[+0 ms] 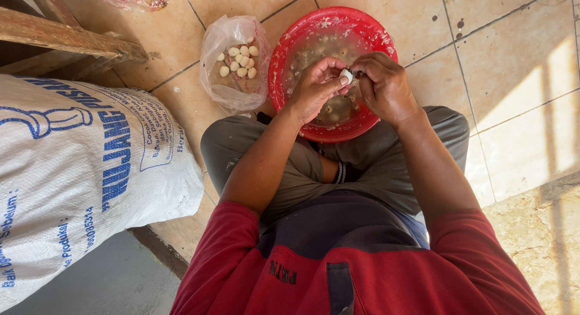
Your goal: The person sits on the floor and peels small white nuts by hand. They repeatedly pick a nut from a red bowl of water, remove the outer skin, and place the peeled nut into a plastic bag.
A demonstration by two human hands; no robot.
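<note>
I sit cross-legged on a tiled floor. My left hand (pixel 317 85) and my right hand (pixel 383 85) meet over a red plastic basin (pixel 284 55) and pinch one small white egg (pixel 346 75) between their fingertips. The basin holds cloudy water with several small eggs and shell bits in it. Left of the basin lies an open clear plastic bag (pixel 232 61) with several peeled white eggs inside.
A large white woven sack (pixel 78 170) with blue print lies at my left. A wooden bench leg and rail (pixel 66 37) stand at the top left. Beige floor tiles (pixel 519 67) stretch to the right, partly sunlit.
</note>
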